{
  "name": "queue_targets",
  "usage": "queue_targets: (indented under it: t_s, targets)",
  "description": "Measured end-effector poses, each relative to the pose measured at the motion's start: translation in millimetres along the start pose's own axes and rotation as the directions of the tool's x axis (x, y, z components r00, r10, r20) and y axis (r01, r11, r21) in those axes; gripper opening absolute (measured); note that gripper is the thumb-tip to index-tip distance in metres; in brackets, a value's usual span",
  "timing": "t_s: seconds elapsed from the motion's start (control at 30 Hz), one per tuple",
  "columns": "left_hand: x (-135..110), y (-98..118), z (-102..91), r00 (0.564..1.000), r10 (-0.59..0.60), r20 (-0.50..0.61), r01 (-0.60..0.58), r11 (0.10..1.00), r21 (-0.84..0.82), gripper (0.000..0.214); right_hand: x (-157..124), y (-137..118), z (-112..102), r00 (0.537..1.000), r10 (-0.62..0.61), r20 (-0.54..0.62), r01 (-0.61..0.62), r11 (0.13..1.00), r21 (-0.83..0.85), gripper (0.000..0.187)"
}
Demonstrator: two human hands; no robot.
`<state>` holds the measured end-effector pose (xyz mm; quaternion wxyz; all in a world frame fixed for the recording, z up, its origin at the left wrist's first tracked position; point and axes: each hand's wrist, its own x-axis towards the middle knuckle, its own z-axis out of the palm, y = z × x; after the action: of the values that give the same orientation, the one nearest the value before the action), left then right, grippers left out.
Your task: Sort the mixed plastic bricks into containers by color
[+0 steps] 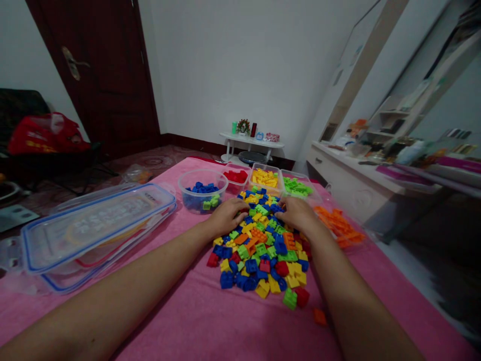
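Observation:
A large heap of toy building bricks (259,245) in blue, yellow, green, red and orange lies loose on the pink cloth. My left hand (228,216) rests at the heap's far left side, its fingers curled in against the bricks. Across from it, my right hand (297,213) reaches into the far right side, thumb and fingers bent around bricks there. What either hand grips is too small and partly covered to make out. Behind my left hand stands a round clear tub (184,186) with blue bricks and a few green ones in it.
Beyond the heap are clear boxes of red bricks (236,176), yellow bricks (265,177) and green bricks (296,187). Orange bricks (340,226) fill a box at the right. Stacked lids with blue seals (101,220) lie left. A single orange brick (319,317) sits near my right forearm.

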<state>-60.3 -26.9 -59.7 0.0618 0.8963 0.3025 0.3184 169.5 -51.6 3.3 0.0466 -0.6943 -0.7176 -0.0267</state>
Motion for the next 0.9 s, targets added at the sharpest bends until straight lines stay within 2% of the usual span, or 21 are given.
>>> queue_targets:
  t_s: [0.2,0.37,0.67,0.77,0.9]
  targets:
    - [-0.1,0.1,0.8,1.0,-0.008,0.002,0.008,1.0,0.002,0.026,-1.6,-4.8,2.1,0.995,0.094,-0.026,-0.095,0.995,-0.028,0.033]
    - [0.6,-0.1,1.1,1.0,-0.007,0.0,0.007,1.0,-0.008,0.026,-1.4,-4.6,6.8,0.993,0.1,-0.062,-0.101,0.995,-0.017,0.032]
    - [0.0,2.6,-0.7,1.0,-0.005,0.001,0.005,1.0,-0.001,0.025,1.9,1.5,6.3,0.989,0.054,-0.138,-0.045,0.997,0.069,0.03]
    - [0.4,2.8,-1.2,1.0,0.004,0.003,-0.004,1.0,0.002,0.025,1.8,-6.4,1.0,0.986,0.025,-0.166,-0.003,0.992,0.129,0.031]
    - [1.1,4.6,-3.0,1.0,-0.01,0.013,0.01,1.0,0.017,0.027,-3.1,-23.4,-6.8,0.978,-0.051,-0.202,0.113,0.945,0.306,0.031]
